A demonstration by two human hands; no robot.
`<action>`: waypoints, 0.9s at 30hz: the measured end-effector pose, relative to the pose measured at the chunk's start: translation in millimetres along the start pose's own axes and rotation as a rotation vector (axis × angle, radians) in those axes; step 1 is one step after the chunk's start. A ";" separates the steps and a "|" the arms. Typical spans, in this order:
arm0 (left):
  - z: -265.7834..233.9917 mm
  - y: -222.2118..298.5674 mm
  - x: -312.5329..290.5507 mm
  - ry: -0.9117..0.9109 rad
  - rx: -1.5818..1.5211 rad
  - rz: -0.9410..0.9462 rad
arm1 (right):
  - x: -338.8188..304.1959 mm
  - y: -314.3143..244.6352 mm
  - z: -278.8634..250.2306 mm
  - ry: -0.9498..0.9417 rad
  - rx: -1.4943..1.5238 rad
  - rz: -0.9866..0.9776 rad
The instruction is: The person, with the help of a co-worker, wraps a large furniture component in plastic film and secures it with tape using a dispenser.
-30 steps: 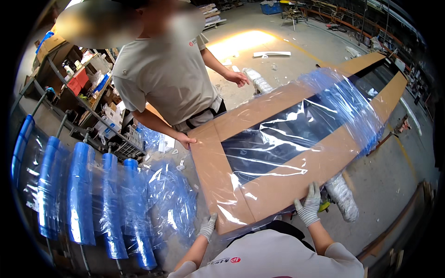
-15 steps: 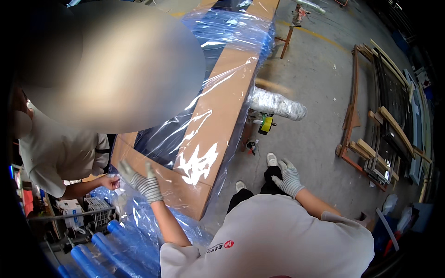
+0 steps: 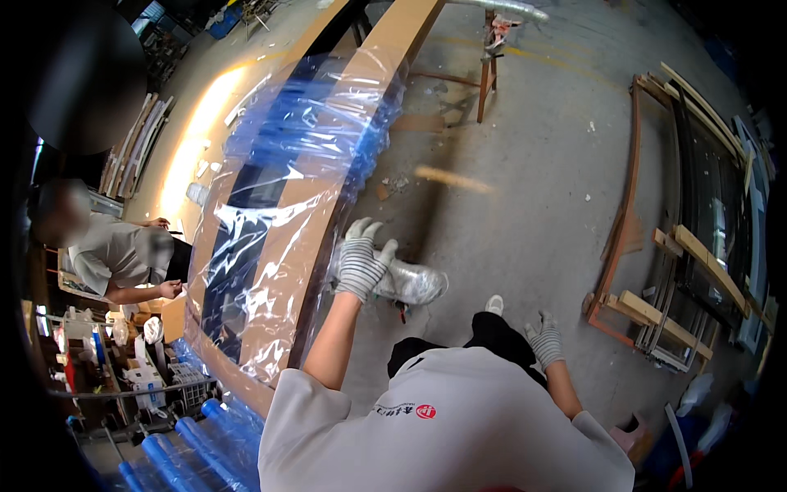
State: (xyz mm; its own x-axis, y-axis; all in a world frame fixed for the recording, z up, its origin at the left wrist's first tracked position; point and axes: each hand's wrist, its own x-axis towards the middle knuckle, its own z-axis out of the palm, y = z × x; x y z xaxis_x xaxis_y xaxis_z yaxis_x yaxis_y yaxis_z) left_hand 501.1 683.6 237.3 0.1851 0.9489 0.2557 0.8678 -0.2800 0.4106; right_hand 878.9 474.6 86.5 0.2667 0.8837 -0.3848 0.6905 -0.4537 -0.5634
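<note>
The long panel (image 3: 299,209), bordered in brown board, lies to the person's left, with clear film (image 3: 307,123) over it, bunched blue across the middle. The gloved left hand (image 3: 362,261) is at the panel's right edge, fingers apart, above a wrapped support (image 3: 416,284); contact with the edge is hard to judge. The gloved right hand (image 3: 544,341) hangs over the floor (image 3: 525,213), fingers also apart. 1 co-worker (image 3: 111,250) stands across the panel.

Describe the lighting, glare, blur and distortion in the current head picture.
Head view: white glare streaks the plastic film over the cardboard-edged panel; a bright patch of floor at upper left looks overexposed; the other person's head is blurred; corners are black; the reddish-brown frame looks bowed.
</note>
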 end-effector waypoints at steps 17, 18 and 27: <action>71.3 37.5 435.3 0.154 0.623 0.067 | 399.3 -98.1 -191.4 -0.272 -0.210 -0.345; 83.6 19.4 462.3 0.073 0.732 -0.052 | 421.1 -93.4 -202.7 -0.247 -0.111 -0.292; 215.8 -9.7 667.8 -0.376 0.481 -0.256 | 479.2 81.4 -252.1 0.046 0.144 0.547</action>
State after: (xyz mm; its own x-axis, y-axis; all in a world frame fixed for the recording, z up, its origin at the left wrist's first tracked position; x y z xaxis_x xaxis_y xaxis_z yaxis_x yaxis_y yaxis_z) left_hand 715.8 1351.4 215.2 0.0181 0.9874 -0.1572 0.9989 -0.0248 -0.0409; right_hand 1232.4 890.2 40.7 0.5909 0.5181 -0.6184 0.3455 -0.8552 -0.3864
